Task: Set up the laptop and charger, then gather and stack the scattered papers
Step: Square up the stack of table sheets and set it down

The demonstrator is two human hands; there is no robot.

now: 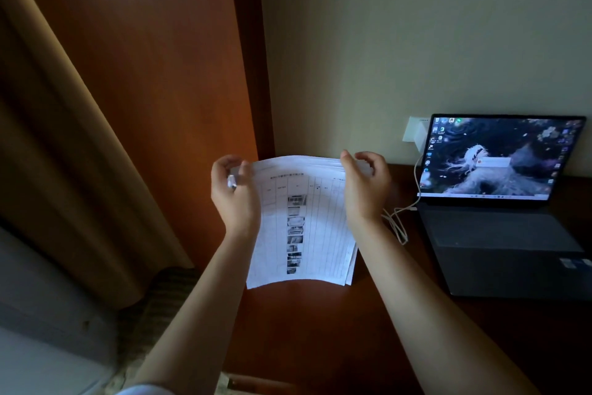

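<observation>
At the near edge of the view, two bare forearms reach forward over a dark reddish-brown wooden desk (320, 330), whose surface is dim and faintly glossy. To the left of the desk, lower down, lies a grey cushioned seat (38, 282) with a striped fabric edge. Above the desk, the left hand (235, 193) pinches the upper left corner of a stack of white printed sheets (304, 225), its fingers curled round the edge, and the right hand (365, 183) grips the upper right corner with thumb in front and fingers curled behind. The sheets are held upright and bowed, the bottom edges slightly fanned just over the desk; the front page shows a ruled table with a column of small photographs. Right of the papers, an open dark grey laptop (499, 234) sits on the desk with its screen lit. A white charger cable (397, 225) loops from its left side up to a white wall socket plate (415, 135). Behind stand a pale greenish wall (416, 26), an orange-brown wooden panel (153, 58) and a tan curtain (48, 138).
</observation>
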